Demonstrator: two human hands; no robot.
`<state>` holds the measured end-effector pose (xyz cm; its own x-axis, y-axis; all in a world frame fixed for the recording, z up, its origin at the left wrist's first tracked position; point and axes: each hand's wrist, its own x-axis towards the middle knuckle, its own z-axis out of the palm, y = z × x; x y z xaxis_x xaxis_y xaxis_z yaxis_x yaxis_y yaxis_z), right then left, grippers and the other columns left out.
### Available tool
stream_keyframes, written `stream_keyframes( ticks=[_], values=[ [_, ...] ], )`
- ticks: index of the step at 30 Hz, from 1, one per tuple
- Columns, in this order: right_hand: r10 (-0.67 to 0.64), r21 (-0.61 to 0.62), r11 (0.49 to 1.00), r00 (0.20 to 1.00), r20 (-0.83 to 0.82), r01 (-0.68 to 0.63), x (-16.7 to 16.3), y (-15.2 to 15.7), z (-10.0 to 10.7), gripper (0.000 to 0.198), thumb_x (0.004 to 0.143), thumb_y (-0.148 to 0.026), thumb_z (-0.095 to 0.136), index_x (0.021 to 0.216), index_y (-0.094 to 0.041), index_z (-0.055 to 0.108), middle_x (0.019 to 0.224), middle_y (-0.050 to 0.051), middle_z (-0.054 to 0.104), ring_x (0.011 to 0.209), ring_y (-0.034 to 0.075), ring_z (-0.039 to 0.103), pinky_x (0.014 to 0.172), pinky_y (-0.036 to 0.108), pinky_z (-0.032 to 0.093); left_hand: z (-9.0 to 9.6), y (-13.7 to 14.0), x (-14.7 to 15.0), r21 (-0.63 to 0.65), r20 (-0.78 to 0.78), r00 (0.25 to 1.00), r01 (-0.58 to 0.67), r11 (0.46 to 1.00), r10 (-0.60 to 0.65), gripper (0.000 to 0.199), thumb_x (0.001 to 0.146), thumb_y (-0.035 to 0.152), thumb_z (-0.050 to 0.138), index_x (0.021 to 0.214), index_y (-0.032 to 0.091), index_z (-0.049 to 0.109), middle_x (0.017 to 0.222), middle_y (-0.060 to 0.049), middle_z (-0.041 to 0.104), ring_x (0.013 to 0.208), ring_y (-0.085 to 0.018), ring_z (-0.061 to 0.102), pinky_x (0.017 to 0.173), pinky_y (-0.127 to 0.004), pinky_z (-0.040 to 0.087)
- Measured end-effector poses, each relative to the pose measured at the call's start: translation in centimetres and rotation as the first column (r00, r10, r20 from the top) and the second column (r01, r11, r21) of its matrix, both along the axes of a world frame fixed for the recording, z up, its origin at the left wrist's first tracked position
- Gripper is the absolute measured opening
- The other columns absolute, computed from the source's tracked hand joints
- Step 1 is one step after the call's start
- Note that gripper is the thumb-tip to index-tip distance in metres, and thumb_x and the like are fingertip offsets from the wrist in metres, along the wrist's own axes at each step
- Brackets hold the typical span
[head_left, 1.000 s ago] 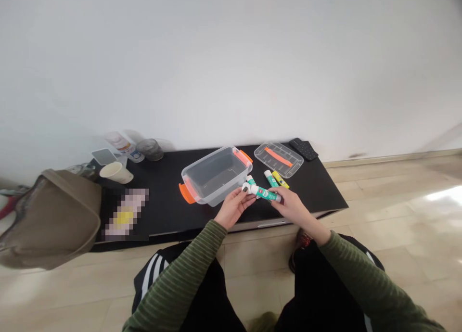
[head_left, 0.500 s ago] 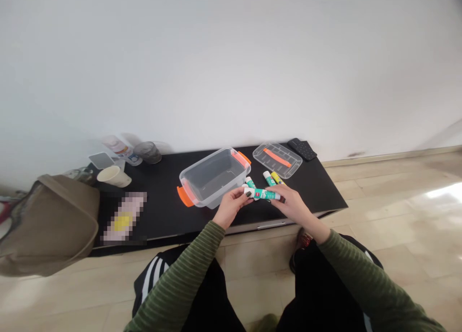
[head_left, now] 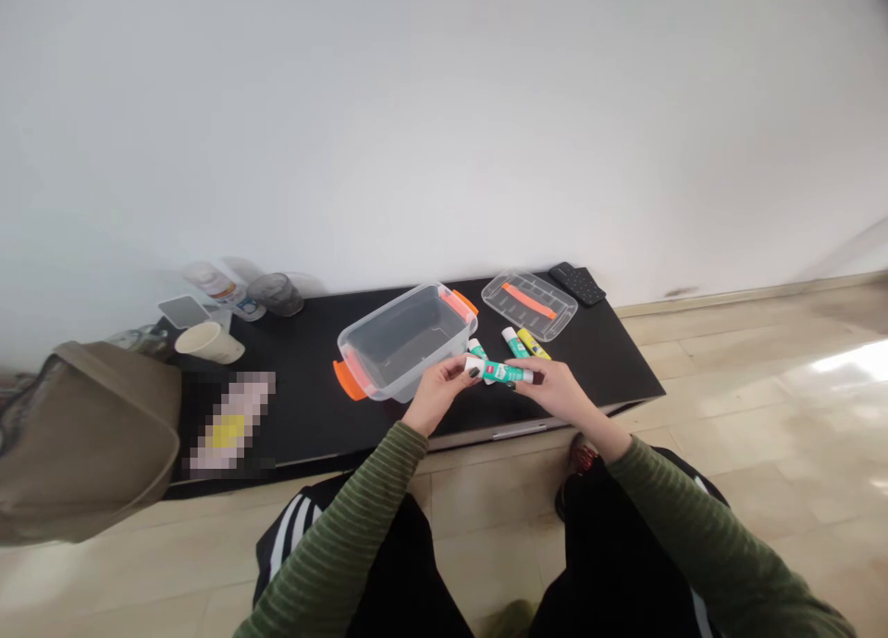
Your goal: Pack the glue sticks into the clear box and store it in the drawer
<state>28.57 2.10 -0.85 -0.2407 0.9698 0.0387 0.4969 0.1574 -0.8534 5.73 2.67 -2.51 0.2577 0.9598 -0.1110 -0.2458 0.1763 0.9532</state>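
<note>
Between my two hands is a green and white glue stick (head_left: 498, 371), held sideways near the front of the black table. My left hand (head_left: 442, 390) pinches its white cap end. At the other end, my right hand (head_left: 553, 388) has its fingers closed on the tube. Just behind lie another green glue stick (head_left: 477, 348), a further green and white one (head_left: 514, 342) and a yellow tube (head_left: 533, 343). To the left stands a clear plastic box (head_left: 406, 342) with orange latches, its top uncovered. The clear lid (head_left: 531, 305) with an orange handle lies flat behind the tubes.
A dark dotted item (head_left: 578, 285) sits at the back right corner of the black table (head_left: 312, 379). On the left are a paper cup (head_left: 210, 342), a grey crumpled-looking object (head_left: 276, 294), a white bottle (head_left: 222, 289), a blurred-out pink item (head_left: 232, 421) and a brown bag (head_left: 90, 444).
The view has shifted slightly, so the table's things sit a little further left. Both hands keep hold of the glue stick, which is tilted slightly more.
</note>
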Motion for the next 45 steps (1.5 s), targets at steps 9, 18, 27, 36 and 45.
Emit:
stream_keyframes(
  ticks=[9,18,27,36,45],
  values=[
    [0.168,-0.067,0.986,0.942,0.291,-0.155,-0.3,0.7,0.1,0.027,0.077,-0.022,0.069,0.103,-0.025,0.075,0.092,0.000,0.075,0.085,0.016,0.068,0.075,0.024,0.049,-1.1,0.9,0.9,0.113,-0.230,0.972,-0.026,0.993,0.051,0.040,0.076,0.042,0.074,0.105,0.014,0.070,0.107,-0.010,0.073,0.098,-0.023,0.067,0.092,-0.039,0.052],
    [-0.043,-0.049,0.994,0.749,0.661,0.101,-0.9,2.6,-1.3,0.029,0.086,-0.039,0.061,0.110,-0.026,0.070,0.107,0.009,0.070,0.102,0.026,0.064,0.078,0.030,0.046,-2.1,1.4,1.0,0.356,-0.722,0.632,-0.010,0.934,0.282,0.042,0.087,0.010,0.046,0.124,0.018,0.062,0.127,-0.012,0.065,0.112,-0.024,0.063,0.105,-0.041,0.047],
    [-0.169,0.112,0.985,0.660,0.732,0.129,-2.8,4.6,-2.2,0.025,0.090,-0.035,0.055,0.106,-0.019,0.065,0.107,0.013,0.068,0.111,0.028,0.054,0.081,0.032,0.046,-4.1,1.4,1.9,0.319,-0.917,0.316,0.207,0.925,0.245,0.051,0.086,0.004,0.041,0.134,0.016,0.052,0.135,-0.016,0.053,0.116,-0.027,0.060,0.101,-0.040,0.047],
    [-0.167,0.178,0.983,0.630,0.759,0.046,-3.8,5.4,-3.8,0.030,0.089,-0.035,0.054,0.109,-0.015,0.064,0.113,0.018,0.064,0.116,0.031,0.047,0.087,0.037,0.044,-4.1,1.2,2.0,0.292,-0.947,0.216,0.265,0.919,0.239,0.033,0.091,0.007,0.038,0.116,0.014,0.057,0.123,-0.015,0.050,0.097,-0.022,0.063,0.089,-0.034,0.050],
    [-0.164,0.238,0.971,0.685,0.710,-0.014,-5.0,5.5,-3.5,0.028,0.092,-0.027,0.052,0.115,-0.013,0.058,0.120,0.016,0.059,0.115,0.028,0.049,0.091,0.036,0.043,-3.9,1.0,2.2,0.212,-0.962,0.225,0.250,0.945,0.156,0.025,0.089,0.009,0.050,0.113,0.016,0.051,0.113,-0.011,0.057,0.100,-0.023,0.063,0.088,-0.033,0.048]
  ],
)
